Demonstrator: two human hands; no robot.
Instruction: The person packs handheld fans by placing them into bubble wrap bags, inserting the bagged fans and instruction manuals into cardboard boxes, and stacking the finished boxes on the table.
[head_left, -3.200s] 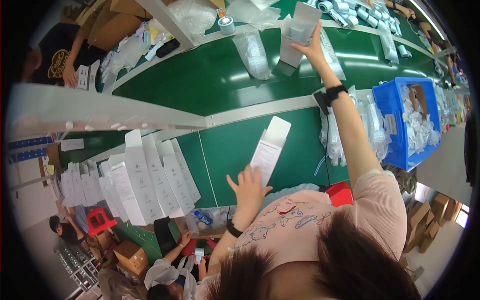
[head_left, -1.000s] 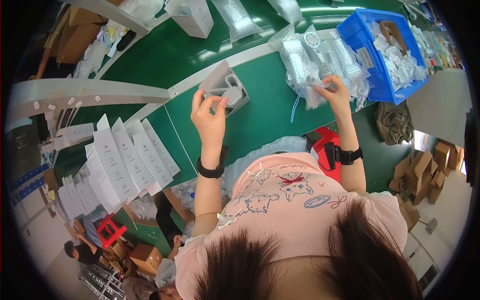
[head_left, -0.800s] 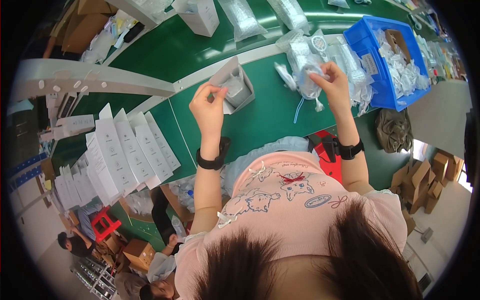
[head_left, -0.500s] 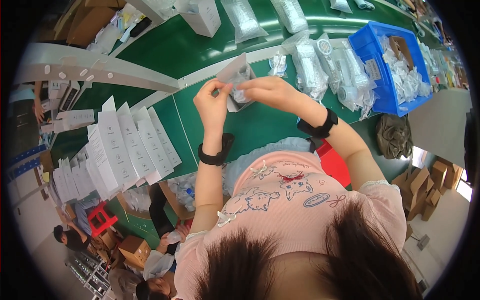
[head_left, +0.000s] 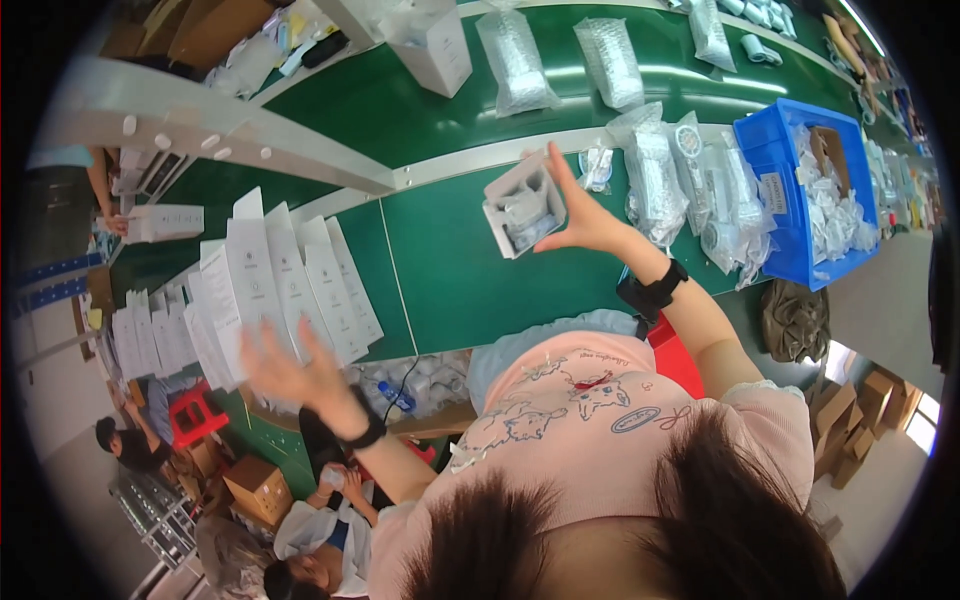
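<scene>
My right hand point(head_left: 583, 212) grips a small white box point(head_left: 497, 237) by its right side, thumb along the near edge and fingers at the far edge. The box is open at the top, and clear plastic-wrapped contents point(head_left: 527, 212) show inside. My left hand point(head_left: 295, 372) is spread and empty, somewhat blurred, in front of a row of white folded cartons point(head_left: 255, 285) standing at the left. Just right of the held box lies a small clear bag with a white part point(head_left: 597, 168). Several bubble-wrapped items point(head_left: 655, 180) lie beyond my right wrist.
A blue bin point(head_left: 808, 280) of small bagged parts stands at the right. Along the far green belt point(head_left: 430, 125) lie bubble-wrapped packages point(head_left: 517, 65) and a tall white box point(head_left: 440, 60). A metal post point(head_left: 230, 120) crosses the upper left. Below the table edge sits a carton of clear bags point(head_left: 430, 385). Co-workers sit at the lower left.
My left hand has left the box and swung down and left toward the cartons, fingers opening. My right hand now holds the box alone, with its open top showing. The view has shifted slightly.
</scene>
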